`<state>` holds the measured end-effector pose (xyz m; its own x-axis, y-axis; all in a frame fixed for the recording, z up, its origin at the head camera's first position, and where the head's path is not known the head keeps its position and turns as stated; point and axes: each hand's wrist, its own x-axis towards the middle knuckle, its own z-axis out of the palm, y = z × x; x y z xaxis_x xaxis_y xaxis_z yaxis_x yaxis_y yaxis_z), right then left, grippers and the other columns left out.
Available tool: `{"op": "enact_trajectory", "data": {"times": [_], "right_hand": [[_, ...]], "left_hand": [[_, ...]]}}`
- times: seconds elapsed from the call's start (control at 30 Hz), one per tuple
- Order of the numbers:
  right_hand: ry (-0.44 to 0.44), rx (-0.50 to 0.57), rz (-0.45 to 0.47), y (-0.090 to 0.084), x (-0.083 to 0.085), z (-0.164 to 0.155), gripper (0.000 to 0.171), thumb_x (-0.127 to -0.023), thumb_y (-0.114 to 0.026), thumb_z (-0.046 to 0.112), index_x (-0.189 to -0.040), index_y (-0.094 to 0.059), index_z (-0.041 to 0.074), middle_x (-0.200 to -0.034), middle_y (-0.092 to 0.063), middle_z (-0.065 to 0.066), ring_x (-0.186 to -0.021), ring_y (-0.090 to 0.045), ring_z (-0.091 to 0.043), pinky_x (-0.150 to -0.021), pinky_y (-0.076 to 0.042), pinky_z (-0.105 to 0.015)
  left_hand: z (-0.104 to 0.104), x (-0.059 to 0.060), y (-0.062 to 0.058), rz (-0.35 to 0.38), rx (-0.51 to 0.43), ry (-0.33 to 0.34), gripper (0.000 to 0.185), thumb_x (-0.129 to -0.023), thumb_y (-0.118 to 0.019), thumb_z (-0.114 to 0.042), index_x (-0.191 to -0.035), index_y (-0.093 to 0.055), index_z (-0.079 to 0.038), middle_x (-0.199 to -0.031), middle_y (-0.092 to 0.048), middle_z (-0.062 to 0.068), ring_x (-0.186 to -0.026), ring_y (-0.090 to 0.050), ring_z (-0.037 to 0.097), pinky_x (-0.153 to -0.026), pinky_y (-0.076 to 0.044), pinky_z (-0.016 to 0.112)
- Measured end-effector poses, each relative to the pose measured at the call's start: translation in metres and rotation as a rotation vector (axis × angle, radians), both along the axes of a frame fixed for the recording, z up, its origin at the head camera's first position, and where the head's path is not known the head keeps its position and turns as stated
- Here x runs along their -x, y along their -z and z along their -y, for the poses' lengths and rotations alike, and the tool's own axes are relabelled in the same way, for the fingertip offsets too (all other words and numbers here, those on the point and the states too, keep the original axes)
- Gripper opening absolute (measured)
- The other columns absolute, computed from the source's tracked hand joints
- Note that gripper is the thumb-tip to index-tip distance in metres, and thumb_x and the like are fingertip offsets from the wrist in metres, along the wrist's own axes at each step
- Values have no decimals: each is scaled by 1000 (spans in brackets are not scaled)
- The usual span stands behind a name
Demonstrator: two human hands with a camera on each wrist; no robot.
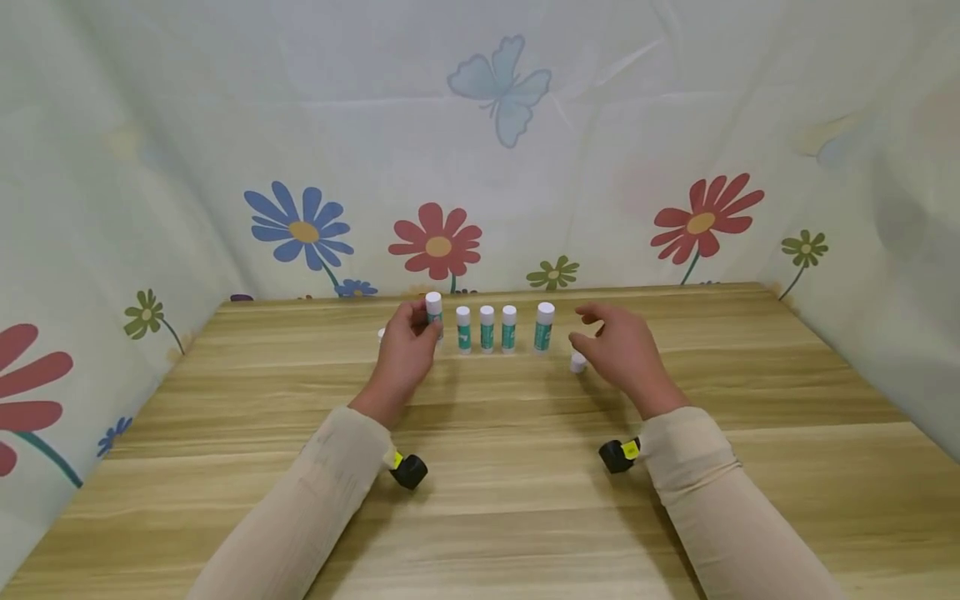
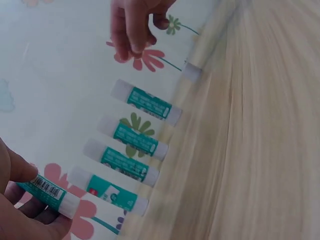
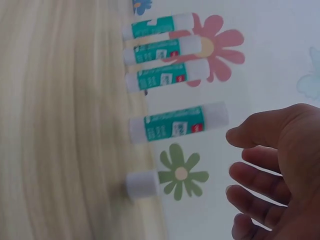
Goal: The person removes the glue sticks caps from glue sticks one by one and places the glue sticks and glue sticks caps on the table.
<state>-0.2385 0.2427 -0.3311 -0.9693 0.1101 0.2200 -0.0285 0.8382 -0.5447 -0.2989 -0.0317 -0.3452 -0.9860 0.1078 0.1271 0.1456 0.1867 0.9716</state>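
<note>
Stick (image 1: pixel 434 303), left of four others (image 1: pixel 487 330) on the table (image 1: pixel 510 500), is pinched by its sides in the left grip (image 1: pixel 405 354), presumably to stay upright; the right grip (image 1: pixel 624 348) hangs empty, loosely spread, beside a cap (image 1: pixel 577 363).

Glue sticks (image 1: pixel 487 331): teal and white. Loose cap (image 1: pixel 577 363): white. Table (image 1: pixel 510 500): tan, streaked wood grain. Curtain (image 1: pixel 360 133): white; red, blue, green flowers (image 1: pixel 438 245), pale-blue butterfly (image 1: pixel 502 90). Sleeves (image 1: pixel 690 458): cream.

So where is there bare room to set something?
Free tabletop: between the left sleeve and right sleeve, in front of the standing glue sticks; also outside each sleeve. Crowded: along that row, with a white cap at its right end.
</note>
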Motion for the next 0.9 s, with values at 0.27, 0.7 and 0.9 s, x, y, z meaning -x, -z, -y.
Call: {"op": "enact_trajectory", "data": {"times": [0.27,0.7,0.9], "right_hand": [[-65,74,-111,-17,-6,19,41,-91,-63,24,-129,-59,10,-122,-63,-12,-100,-58,-30,-81,-52,-43],[-277,210,-149,-29,-22,54,41,-89,-71,31,-126,-61,17,-119,-65,-3,-95,-59,-19,-77,-51,-36],[-303,319,-137,-31,-26,65,41,-85,-74,37,-122,-63,22,-113,-66,1,-91,-59,-16,-78,-52,-34]], "left_hand": [[-7,-15,-11,-69,-22,94,32,-99,-53,-11,-130,-46,-6,-123,-54,11,-115,-54,25,-102,-47,38],[-24,-48,-20,-159,-24,191,31,-98,-57,-16,-128,-49,-10,-124,-57,8,-113,-56,21,-101,-47,39],[-32,-60,-20,-220,14,207,32,-96,-61,-19,-125,-50,-13,-119,-59,3,-108,-60,18,-98,-51,36]]}}
